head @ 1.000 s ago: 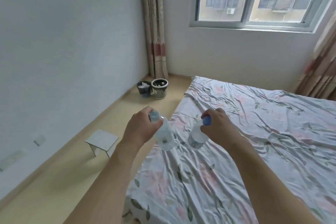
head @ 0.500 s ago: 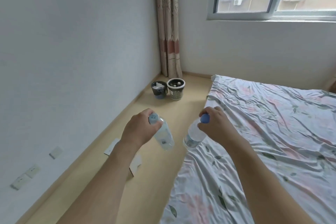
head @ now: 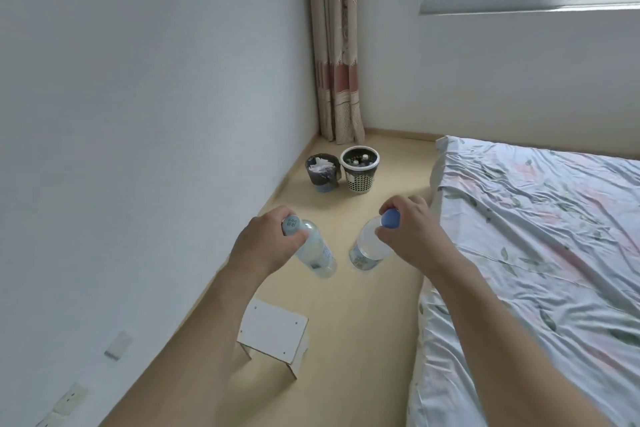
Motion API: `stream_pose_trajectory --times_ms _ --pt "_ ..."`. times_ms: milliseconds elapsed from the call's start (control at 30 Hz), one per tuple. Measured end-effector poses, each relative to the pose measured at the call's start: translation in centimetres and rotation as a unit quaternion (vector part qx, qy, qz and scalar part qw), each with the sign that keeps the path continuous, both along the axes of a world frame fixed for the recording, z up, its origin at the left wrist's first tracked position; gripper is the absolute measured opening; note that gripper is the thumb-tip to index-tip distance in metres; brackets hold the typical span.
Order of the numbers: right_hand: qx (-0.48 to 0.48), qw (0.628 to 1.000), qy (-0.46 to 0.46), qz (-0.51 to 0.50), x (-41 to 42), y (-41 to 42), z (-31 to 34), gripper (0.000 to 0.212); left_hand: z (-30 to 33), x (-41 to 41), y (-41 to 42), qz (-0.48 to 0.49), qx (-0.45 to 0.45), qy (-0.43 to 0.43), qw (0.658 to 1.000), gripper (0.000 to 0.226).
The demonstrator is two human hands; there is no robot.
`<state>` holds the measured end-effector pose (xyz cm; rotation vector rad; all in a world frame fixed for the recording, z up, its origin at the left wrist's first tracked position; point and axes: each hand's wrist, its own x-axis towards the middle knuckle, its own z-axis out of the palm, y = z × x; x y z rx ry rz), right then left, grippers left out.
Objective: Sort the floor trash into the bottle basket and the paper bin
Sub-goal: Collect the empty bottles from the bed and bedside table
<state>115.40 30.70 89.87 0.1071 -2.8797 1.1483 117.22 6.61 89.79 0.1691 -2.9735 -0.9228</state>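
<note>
paper bin (head: 322, 173), holding crumpled white scraps, is standing by the wall, touching or just beside the bottle basket (head: 360, 168), which is already showing bottle tops. nearer, the left hand (head: 265, 243) is grasping a clear bottle (head: 313, 253) around its neck, and the right hand (head: 414, 233) is pinching a second bottle (head: 367, 251) below its blue cap, both hanging above the floor (head: 363, 322) beside the bed (head: 540, 253). by my judgement, carrying is the step underway; next, walking past the small white stool (head: 275, 331) and releasing both bottles over the white basket, not the dark bin.
</note>
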Motion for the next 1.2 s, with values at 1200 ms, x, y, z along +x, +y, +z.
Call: stream_pose_trajectory --times_ms 1200 --pt "0.021 0.995 -0.029 -0.097 -66.7 2.4 -5.8 0.025 -5.5 -71.8 0.4 -0.015 0.009 -0.018 1.0 0.014"
